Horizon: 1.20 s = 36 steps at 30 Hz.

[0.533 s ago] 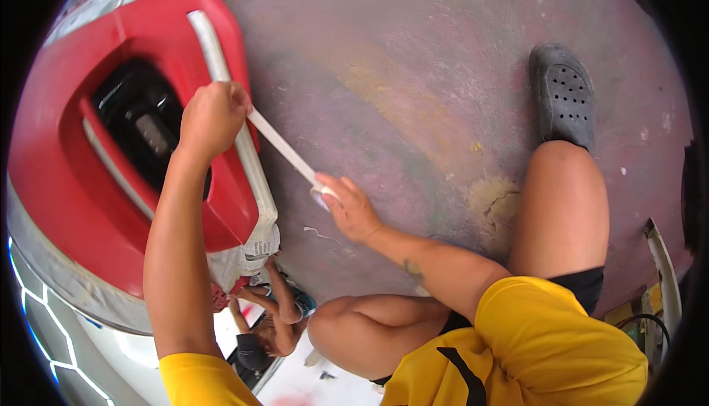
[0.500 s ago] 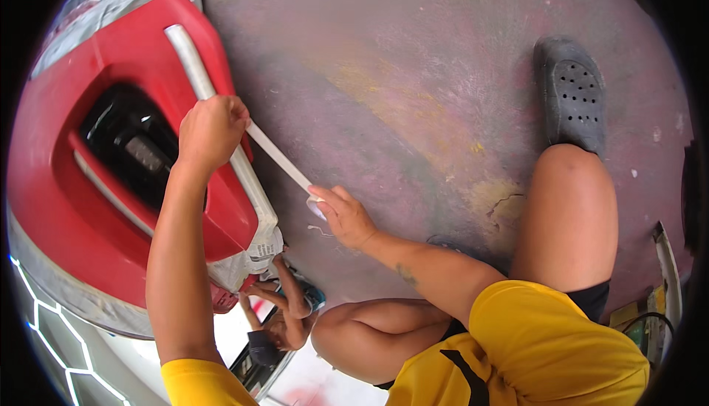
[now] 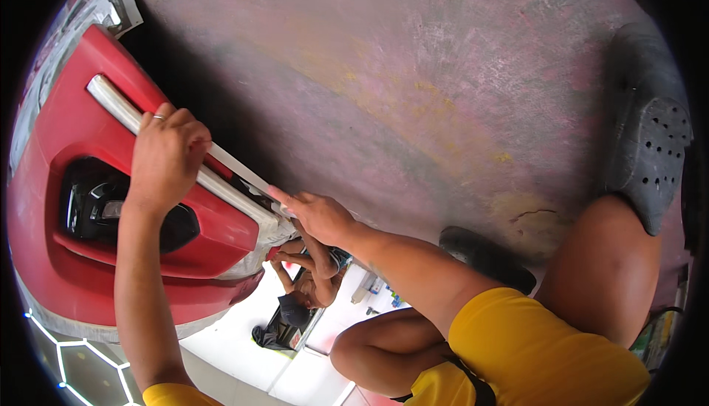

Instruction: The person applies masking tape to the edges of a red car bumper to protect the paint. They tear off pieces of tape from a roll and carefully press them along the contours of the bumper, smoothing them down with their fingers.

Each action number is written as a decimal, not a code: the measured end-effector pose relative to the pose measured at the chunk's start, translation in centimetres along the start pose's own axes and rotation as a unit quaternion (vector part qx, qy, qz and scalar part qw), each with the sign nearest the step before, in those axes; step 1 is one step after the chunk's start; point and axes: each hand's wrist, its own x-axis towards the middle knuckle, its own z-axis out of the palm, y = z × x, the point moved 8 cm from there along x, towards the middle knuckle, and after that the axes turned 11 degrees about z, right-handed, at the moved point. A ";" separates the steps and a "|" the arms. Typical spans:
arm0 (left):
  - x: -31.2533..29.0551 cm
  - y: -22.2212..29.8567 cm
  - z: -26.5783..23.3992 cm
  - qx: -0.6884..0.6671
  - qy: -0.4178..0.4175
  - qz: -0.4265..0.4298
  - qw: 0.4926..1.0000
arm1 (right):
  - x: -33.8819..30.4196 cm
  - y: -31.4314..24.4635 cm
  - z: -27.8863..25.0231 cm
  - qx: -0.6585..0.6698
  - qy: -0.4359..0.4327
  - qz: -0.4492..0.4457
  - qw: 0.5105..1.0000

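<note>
A red car bumper (image 3: 111,50) lies at the left, with a glossy black recess (image 3: 81,218) in it. Along its edge runs a trim strip (image 3: 114,100) covered in pale masking tape. My left hand (image 3: 164,159) is closed over this strip, fingers bent and pressing at the tape. A taut length of masking tape (image 3: 242,170) stretches from there to my right hand (image 3: 319,218), which is closed on the roll end. The roll itself is mostly hidden behind my fingers.
Newspaper masking (image 3: 100,11) covers the bumper's far end. Another person (image 3: 317,284) crouches beyond its near corner. My shoe (image 3: 653,144) rests on the stained floor (image 3: 413,103) at the right. Bright hexagonal lights (image 3: 85,345) show at the lower left.
The view has shifted, and the bumper appears farther left and lower. My right hand has come closer to the bumper's edge, and the tape length lies nearer the trim.
</note>
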 end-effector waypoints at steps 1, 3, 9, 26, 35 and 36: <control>-0.1 -0.3 -0.6 -0.004 0.007 -0.008 1.000 | 0.3 -0.3 -0.7 0.015 0.017 -0.014 1.000; -0.1 -1.5 -0.3 -0.031 -0.016 -0.037 0.999 | 0.5 -0.2 -1.0 0.033 0.026 -0.024 0.999; -0.4 0.6 2.7 0.010 -0.072 -0.003 0.997 | -0.5 1.4 0.1 -0.047 -0.053 0.010 0.997; -2.4 2.7 9.0 0.123 -0.167 0.045 0.977 | 0.7 0.7 3.8 -0.170 -0.204 0.049 0.963; -2.0 2.9 8.8 0.133 -0.169 0.050 0.975 | 1.3 1.0 4.4 -0.168 -0.172 0.004 0.971; -1.8 2.9 8.9 0.131 -0.169 0.051 0.975 | 1.4 1.0 4.3 -0.171 -0.173 0.002 0.970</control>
